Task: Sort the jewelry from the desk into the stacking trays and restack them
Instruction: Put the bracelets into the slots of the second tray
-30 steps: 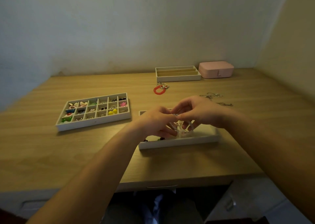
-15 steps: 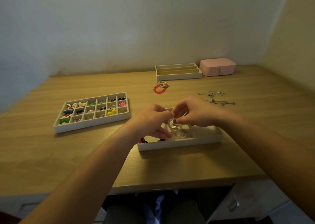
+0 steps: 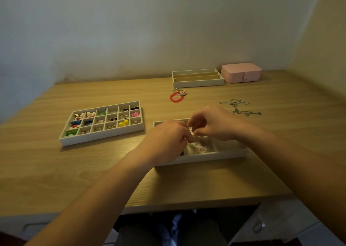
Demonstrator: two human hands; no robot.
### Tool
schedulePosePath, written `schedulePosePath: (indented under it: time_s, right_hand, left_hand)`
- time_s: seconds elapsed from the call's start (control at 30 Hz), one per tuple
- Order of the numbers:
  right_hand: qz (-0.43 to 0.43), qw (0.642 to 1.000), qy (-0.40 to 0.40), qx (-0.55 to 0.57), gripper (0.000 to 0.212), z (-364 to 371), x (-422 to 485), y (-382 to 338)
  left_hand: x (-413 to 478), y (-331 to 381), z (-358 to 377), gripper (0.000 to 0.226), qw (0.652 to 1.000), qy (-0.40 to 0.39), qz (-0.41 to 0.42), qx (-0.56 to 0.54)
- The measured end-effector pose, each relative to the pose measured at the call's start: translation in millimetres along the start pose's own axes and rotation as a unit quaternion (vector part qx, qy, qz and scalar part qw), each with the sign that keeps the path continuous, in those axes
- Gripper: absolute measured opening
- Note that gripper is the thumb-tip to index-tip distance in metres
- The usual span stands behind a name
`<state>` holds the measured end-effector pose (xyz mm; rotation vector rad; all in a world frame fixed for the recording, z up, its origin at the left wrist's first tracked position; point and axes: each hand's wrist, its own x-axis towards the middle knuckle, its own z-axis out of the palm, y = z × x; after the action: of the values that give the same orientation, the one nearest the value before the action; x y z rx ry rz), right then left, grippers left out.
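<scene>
My left hand (image 3: 167, 139) and my right hand (image 3: 213, 123) meet over the near white tray (image 3: 224, 155) in the middle of the desk. Between their fingertips they pinch a small pale beaded bracelet (image 3: 195, 145) that hangs into the tray. The hands hide most of the tray's inside. A white tray with many small compartments (image 3: 102, 135) lies to the left, filled with colourful small jewelry. A third tray with long slots (image 3: 198, 83) stands at the back. A red bead bracelet (image 3: 176, 97) and silver chains (image 3: 240, 108) lie loose on the desk.
A closed pink jewelry box (image 3: 241, 72) stands at the back right beside the slotted tray. Walls close the desk at the back and right. The desk's front edge (image 3: 187, 206) runs just below my forearms, with drawers underneath.
Both hands have stayed over the near tray, shifting slightly while working the pale bracelet between the fingers. The camera has tilted a little; nothing else moved.
</scene>
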<state>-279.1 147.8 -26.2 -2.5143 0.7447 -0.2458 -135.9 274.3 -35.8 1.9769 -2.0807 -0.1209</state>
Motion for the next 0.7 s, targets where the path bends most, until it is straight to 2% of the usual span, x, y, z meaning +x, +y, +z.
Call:
schedulePosePath:
  time_s: [0.1, 0.23, 0.33, 0.5, 0.7]
  right_hand:
    - [-0.003, 1.0, 0.012, -0.01, 0.02, -9.1, -2.8, 1.5]
    - [0.009, 0.997, -0.061, -0.035, 0.025, -18.8, -11.8, 6.6]
    - [0.021, 0.993, -0.092, -0.066, 0.021, -15.9, -17.9, 6.5]
    - [0.031, 0.985, -0.077, -0.15, 0.015, -7.9, -20.6, 1.1]
    - [0.042, 0.981, -0.064, -0.177, 0.012, -8.5, -22.3, -3.5]
  left_hand:
    - [0.7, -2.6, 5.9, 0.036, 1.0, -0.014, 0.016, 0.02]
    - [1.9, -5.5, 8.3, 0.039, 0.998, -0.044, 0.017, 0.037]
    - [0.9, -4.9, 7.8, 0.038, 0.998, -0.051, 0.012, 0.038]
    - [0.0, -2.3, 8.0, 0.031, 0.997, -0.061, 0.008, 0.042]
    - [0.7, -0.9, 4.8, 0.029, 0.997, -0.068, 0.013, 0.046]
